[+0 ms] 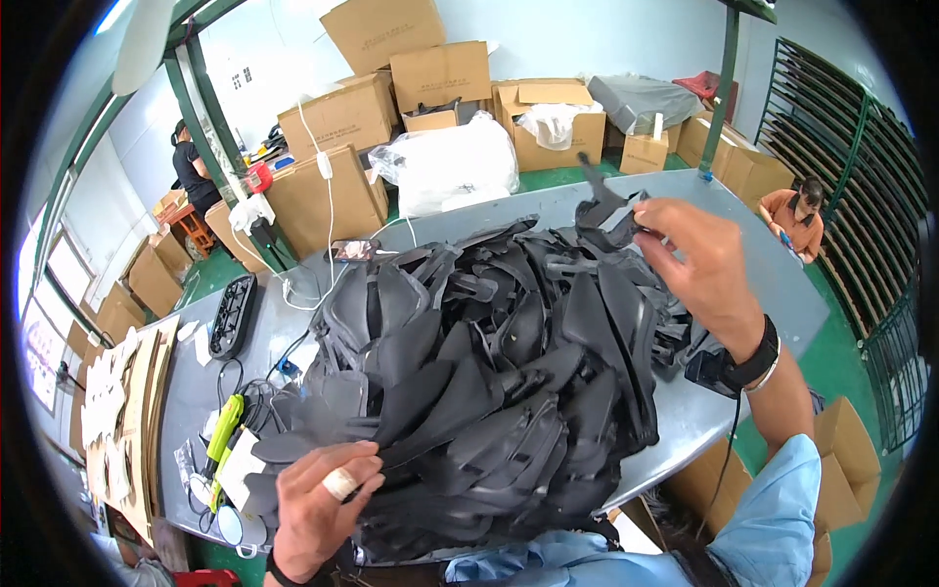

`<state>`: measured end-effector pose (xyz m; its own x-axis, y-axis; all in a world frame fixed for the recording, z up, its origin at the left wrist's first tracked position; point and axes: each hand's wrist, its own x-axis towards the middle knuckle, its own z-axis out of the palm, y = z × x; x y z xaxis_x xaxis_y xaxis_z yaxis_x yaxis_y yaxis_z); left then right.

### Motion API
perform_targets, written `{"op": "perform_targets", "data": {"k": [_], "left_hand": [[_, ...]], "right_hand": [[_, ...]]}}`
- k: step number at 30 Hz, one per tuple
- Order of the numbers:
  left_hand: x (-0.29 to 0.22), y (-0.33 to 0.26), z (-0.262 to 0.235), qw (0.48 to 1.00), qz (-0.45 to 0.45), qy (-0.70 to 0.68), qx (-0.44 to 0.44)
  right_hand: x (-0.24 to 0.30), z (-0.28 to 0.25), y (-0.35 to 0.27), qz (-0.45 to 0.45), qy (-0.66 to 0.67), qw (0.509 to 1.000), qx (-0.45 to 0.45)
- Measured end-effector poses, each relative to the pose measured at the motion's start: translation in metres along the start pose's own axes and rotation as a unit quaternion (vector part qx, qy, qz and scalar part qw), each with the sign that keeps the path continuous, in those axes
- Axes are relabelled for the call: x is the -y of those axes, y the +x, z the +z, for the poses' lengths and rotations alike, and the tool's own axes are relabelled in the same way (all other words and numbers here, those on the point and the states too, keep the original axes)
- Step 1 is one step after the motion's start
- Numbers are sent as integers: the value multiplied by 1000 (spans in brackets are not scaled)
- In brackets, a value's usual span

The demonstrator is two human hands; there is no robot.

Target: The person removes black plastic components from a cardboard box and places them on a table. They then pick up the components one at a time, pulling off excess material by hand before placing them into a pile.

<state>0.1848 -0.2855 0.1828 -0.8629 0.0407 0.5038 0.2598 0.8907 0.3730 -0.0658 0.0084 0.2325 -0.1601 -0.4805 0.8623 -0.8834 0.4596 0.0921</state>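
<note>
1. A black piece (606, 210) is being gripped between the thumb and fingers of the right hand (696, 249), above the far right part of the desk (758, 235).
2. The left hand (323, 494) is being held with curled fingers at the pile's left side, toward the desk's near edge; whether a part is being gripped there cannot be told.
3. The pile (509, 391) of black parts is being carried by the desk from its middle to its near edge.
4. By overlapping parts, a snag is being risked: if one were pulled fast, neighbours could be dragged along or bent.
5. Near the desk's near edge, a fall is being risked, should the pile be pushed that way.
6. A cord (729, 440) is being hung below the right wrist; it could be caught on the desk's edge by a wide reach.
7. Toward the left edge, a lime tool (225, 428) is being crowded by cables (256, 391), which could be tugged by sliding parts.
</note>
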Motion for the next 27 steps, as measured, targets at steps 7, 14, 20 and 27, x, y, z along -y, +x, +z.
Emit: {"op": "perform_targets", "data": {"k": [7, 14, 20, 27], "left_hand": [[-2, 37, -11, 977, -170, -122, 39], [-13, 36, -15, 984, -142, -25, 109], [-33, 9, 2, 987, -87, 83, 104], [-27, -4, -5, 981, 31, 174, 80]], "right_hand": [[-77, -26, -23, 215, 38, 950, 221], [-81, -81, 7, 188, 5, 961, 202], [-44, -137, -16, 282, -121, 917, 254], [78, -221, -41, 338, -251, 898, 131]]}}
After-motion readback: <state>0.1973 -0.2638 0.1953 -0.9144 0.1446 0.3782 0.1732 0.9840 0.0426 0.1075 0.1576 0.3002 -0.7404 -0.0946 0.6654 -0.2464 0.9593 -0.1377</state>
